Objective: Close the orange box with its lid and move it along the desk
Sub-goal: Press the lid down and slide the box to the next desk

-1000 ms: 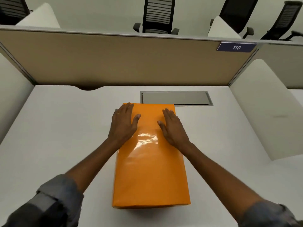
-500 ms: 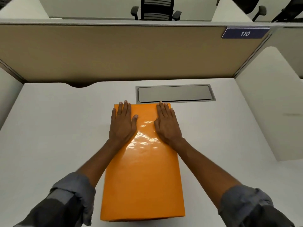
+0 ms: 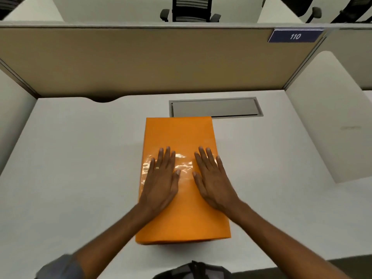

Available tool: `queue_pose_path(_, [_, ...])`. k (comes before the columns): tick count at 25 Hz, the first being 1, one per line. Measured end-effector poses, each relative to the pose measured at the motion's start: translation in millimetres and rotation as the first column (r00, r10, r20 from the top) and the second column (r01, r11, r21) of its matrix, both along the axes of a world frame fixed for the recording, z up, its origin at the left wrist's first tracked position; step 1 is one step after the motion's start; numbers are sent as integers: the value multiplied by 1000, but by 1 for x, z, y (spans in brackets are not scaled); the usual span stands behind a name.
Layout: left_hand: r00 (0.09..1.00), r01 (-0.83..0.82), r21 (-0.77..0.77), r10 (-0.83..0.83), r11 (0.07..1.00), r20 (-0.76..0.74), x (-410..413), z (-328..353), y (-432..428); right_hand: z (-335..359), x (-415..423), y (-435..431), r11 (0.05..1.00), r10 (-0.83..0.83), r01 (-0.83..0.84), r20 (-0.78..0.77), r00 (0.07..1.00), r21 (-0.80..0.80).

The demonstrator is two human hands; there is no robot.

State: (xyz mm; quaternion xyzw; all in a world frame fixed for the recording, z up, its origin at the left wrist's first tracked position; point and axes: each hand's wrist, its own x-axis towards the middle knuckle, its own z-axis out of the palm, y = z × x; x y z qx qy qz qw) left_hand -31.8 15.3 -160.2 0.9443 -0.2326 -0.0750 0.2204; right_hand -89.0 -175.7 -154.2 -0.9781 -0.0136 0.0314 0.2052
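Observation:
The orange box (image 3: 179, 133) lies closed on the white desk (image 3: 80, 158), its glossy lid on top, long side running away from me. My left hand (image 3: 161, 178) rests flat on the lid's left half, fingers spread, a ring on one finger. My right hand (image 3: 213, 178) lies flat on the right half, fingers spread too. Both palms press on the middle of the lid; neither grips an edge. The box's far end touches the front rim of the grey cable hatch (image 3: 215, 107).
A beige partition (image 3: 141, 61) closes the desk's far side, with a blue "110" sign (image 3: 295, 36). White side panels stand left and right (image 3: 330, 117). Office chairs (image 3: 191, 9) sit beyond the partition. The desk's near edge is just below the box.
Both hands have slid from the lid's far end back toward me to its middle. The view has tilted, showing the desk's near edge.

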Motion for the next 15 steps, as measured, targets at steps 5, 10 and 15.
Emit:
queue_pose_path(5, [995,60,194,-74,979,69,-73,-19,29,-29,-83,29,979,-6,-1,-30,1000,-203])
queue_pose_path(10, [989,74,264,-105,962,105,-74,-25,29,-32,-81,30,973,-4,11,32,999,-230])
queue_pose_path(15, [995,52,161,-65,986,79,-71,-18,35,-26,-84,26,995,-104,104,33,994,13])
